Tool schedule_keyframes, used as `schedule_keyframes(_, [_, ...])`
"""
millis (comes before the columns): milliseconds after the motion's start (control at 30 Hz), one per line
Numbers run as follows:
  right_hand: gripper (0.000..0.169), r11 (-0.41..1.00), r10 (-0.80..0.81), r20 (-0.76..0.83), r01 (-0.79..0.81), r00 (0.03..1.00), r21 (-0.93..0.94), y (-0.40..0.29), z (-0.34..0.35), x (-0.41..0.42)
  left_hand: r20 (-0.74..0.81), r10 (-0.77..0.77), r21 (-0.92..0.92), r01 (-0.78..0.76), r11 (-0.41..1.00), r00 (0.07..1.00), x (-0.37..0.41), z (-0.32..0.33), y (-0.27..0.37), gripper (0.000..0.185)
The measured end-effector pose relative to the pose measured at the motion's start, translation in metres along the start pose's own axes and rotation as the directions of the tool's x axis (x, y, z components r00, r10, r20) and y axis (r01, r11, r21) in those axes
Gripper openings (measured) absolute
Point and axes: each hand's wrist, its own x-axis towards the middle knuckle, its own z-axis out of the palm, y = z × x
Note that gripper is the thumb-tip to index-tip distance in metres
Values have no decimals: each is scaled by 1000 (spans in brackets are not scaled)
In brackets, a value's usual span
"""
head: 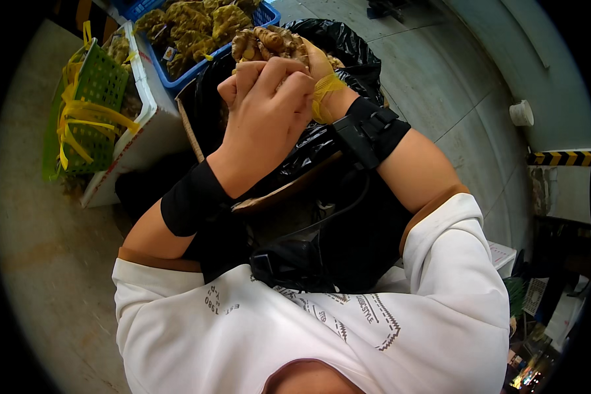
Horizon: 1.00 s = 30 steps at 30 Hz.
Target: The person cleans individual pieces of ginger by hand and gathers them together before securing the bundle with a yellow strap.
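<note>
A cluster of knobbly ginger roots (271, 43) is held above a carton lined with a black plastic bag (354, 47). My right hand (319, 60) cups the cluster from its right side, partly hidden behind the ginger and my other hand. Yellow mesh netting (326, 93) is bunched around my right wrist. Against the near side of the cluster, my left hand (271, 108) has its fingers curled in; its fingertips are hidden. More ginger (335, 61) shows in the bag just beyond my right hand.
Beyond the carton (189, 118) stands a blue plastic basket (170, 81) of ginger in yellow nets (192, 29). On the left, a green perforated basket (96, 74) with yellow mesh strips (76, 115) leans on a white foam box (147, 133). A wall (537, 74) rises on the right.
</note>
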Motion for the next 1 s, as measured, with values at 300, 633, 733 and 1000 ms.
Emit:
schedule_keyframes(300, [55,913,169,-53,-136,984,385,1,5,7,45,-87,-118,92,989,995,5,-2,-6,21])
schedule_keyframes(633, [55,938,241,-146,-192,959,290,-4,12,-13,85,-154,-186,168,968,984,2,5,-11,8])
schedule_keyframes(733, [55,941,250,-163,-200,954,272,-5,13,-16,49,-209,-172,214,961,977,0,14,-15,13])
schedule_keyframes(1000, [55,959,169,-176,-121,970,256,-9,26,-4,-6,-266,-148,262,954,964,-21,9,4,25])
